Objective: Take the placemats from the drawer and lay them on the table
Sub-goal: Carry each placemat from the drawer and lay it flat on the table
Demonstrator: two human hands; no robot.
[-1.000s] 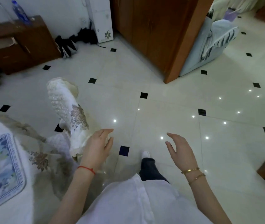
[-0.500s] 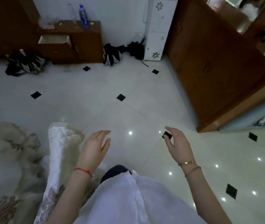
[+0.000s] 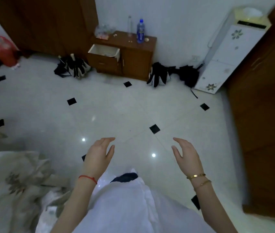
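The drawer (image 3: 104,51) stands pulled out at the upper left of the small brown cabinet (image 3: 136,59) against the far wall; you cannot tell from here whether placemats lie inside (only a pale lining and something dim at its bottom show). On the cabinet top, a blue-labelled bottle (image 3: 140,31) stands near the right edge, a clear bottle (image 3: 129,26) just beside it, and a crumpled clear bag (image 3: 103,31) sits at the left corner. Dark folded umbrellas lie on the floor on both sides of the cabinet: one (image 3: 73,65) at its left, another (image 3: 159,75) at its right. A white appliance with flower prints (image 3: 225,52) leans at the right wall.

Your left hand (image 3: 98,156) and right hand (image 3: 186,156) float over the tiled floor (image 3: 116,111), well apart from the cabinet, both empty with fingers loosely spread and slightly curled, palms facing each other. A beige floral cloth (image 3: 16,179) bunches at the lower left.
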